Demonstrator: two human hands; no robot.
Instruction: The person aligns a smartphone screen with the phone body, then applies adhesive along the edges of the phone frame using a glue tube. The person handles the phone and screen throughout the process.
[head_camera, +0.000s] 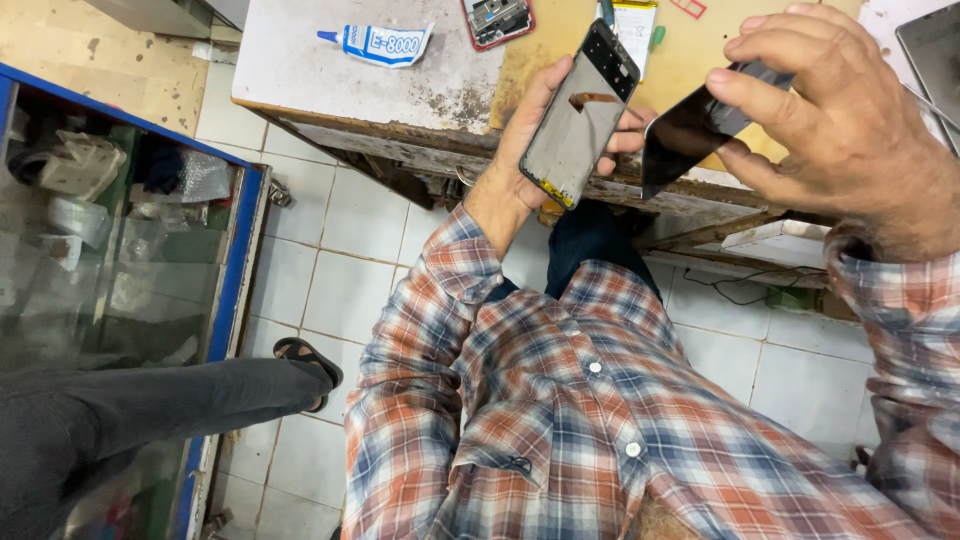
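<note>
bench (330, 70): beat-up white and yellow top, right in front of me past my knees, worn edge, top side cut off by the frame

glass cabinet (235, 260): blue frame, off to my left on the tiled floor, full of bagged stuff I can't really make out through the glass

someone's leg (150, 400): dark trousers and a sandal, pokes in from the left beside the cabinet, not mine

right hand (850, 130): my grip is clamped on the dark glass panel (690, 130), thumb under, fingers curled over the top edge, panel tilted up off the bench. My fingers hide its far end, so I can't tell how long it is

left hand (540, 130): grip wrapped around the phone screen (580, 115) from behind, fingers closed on its right edge, palm mostly hidden behind it. Screen is held up slanted above the bench edge, grey back toward me with a brownish flex strip near the top

the two parts: just beside each other, lower corners near, can't tell if they touch

glue tube (385, 43): white with a blue cap, lying on the bench well apart from my hands

red phone frame (497, 18): at the top edge, cut off, opened up, insides too small to read
</note>
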